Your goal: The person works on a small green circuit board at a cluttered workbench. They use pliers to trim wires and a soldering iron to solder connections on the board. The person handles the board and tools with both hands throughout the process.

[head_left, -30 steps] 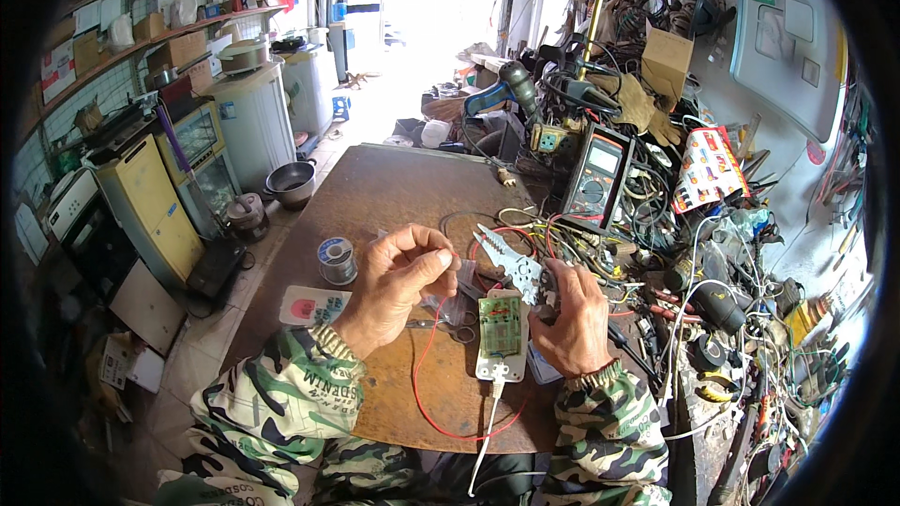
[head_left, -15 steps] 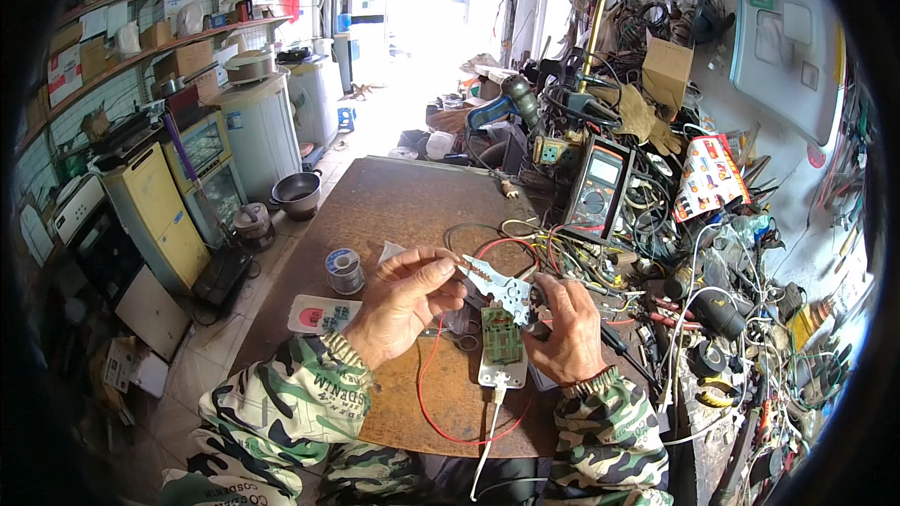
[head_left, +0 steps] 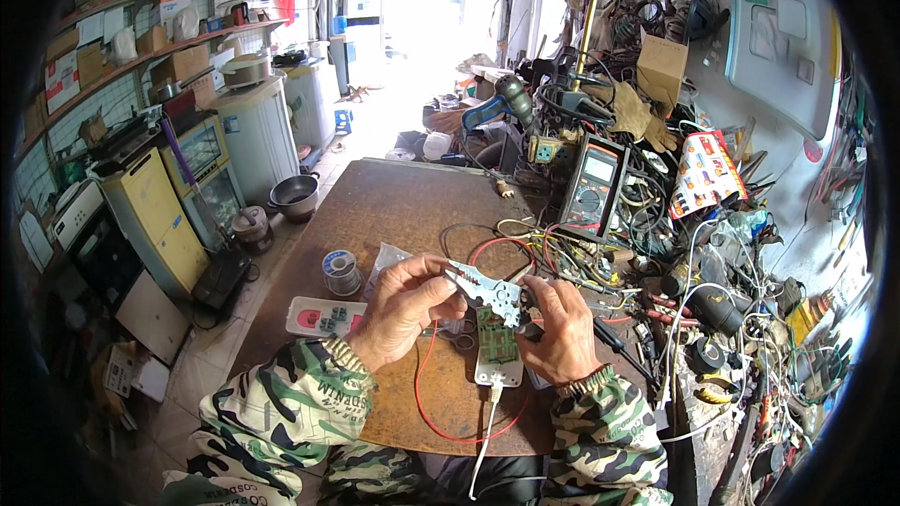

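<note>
In my right hand (head_left: 561, 330) is a wire stripper (head_left: 489, 294) with pale metal jaws; its handles are mostly hidden in my palm. The jaws point left, toward the fingertips of my left hand (head_left: 405, 309). Those fingers are pinched together on a thin red wire (head_left: 419, 384), which hangs below them and loops over the tabletop. Whether its end sits inside the jaws is too small to tell. Just beneath the stripper lies a green circuit board (head_left: 499, 342) in a white casing, partly covered by the tool. A white cord (head_left: 487, 440) leaves the casing's near end.
A solder spool (head_left: 341, 274) and a white lid with small green parts (head_left: 317, 317) lie left on the brown table (head_left: 403, 192). A multimeter (head_left: 594, 189) stands at the right behind tangled wires. Pliers, tape rolls and cables crowd the right side.
The wire stripper has shifted slightly left and lies flatter, its jaws closer over my left fingertips. Both hands keep their grip, and the view has moved a little.
</note>
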Demonstrator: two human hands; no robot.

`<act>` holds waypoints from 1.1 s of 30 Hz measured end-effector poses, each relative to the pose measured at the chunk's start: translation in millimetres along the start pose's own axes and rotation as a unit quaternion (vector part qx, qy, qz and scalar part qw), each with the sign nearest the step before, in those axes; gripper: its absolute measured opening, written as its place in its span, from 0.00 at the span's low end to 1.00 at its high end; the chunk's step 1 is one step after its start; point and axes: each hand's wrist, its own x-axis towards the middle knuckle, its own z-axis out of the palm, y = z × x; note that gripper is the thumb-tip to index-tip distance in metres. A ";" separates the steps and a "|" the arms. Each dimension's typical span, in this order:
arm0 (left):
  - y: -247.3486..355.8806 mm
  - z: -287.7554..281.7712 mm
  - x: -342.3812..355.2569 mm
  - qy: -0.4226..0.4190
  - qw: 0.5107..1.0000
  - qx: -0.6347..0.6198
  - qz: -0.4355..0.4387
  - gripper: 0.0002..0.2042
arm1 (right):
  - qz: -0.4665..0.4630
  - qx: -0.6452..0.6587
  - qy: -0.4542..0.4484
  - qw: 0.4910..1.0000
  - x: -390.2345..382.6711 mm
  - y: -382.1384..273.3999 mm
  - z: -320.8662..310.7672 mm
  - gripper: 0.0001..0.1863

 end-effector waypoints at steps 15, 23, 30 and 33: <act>-2.6 -2.7 1.4 0.008 1.000 -0.008 0.005 0.09 | 0.004 -0.010 -0.004 1.000 1.0 -2.4 -3.0 0.40; -2.6 -4.6 1.1 0.010 1.000 0.003 0.008 0.09 | 0.008 -0.004 0.005 1.000 2.4 -5.0 -3.6 0.37; -4.6 -4.2 2.3 0.007 1.000 0.004 0.010 0.09 | 0.003 -0.008 0.003 1.000 1.8 -3.5 -3.7 0.38; -2.8 -4.2 1.6 0.007 1.000 0.005 0.006 0.10 | -0.003 -0.009 -0.001 1.000 1.3 -2.3 -2.9 0.39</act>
